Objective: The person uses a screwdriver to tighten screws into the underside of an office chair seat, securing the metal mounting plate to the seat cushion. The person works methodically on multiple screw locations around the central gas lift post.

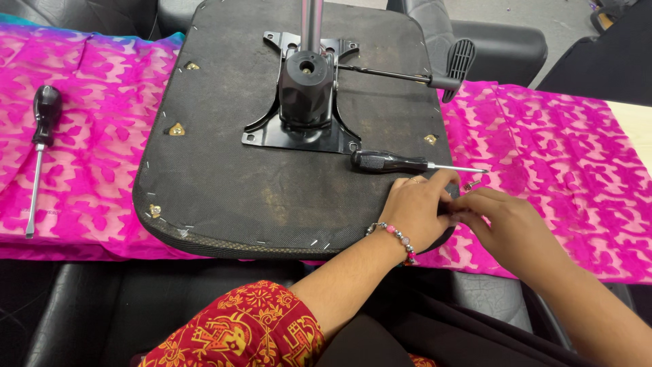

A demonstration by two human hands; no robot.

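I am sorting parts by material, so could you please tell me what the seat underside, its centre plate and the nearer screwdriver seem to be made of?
The seat underside looks like a dark, matte non-woven fabric, stapled along its edge. The centre plate seems to be glossy black painted metal, judging by its sheen and bolt holes. The screwdriver by the left hand has a shiny metal shaft and a black, probably plastic or rubber, handle.

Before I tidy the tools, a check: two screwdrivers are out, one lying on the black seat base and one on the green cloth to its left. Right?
Nearly. The head view shows one screwdriver on the black seat base and the other screwdriver to its left, but the cloth under it is pink, not green.
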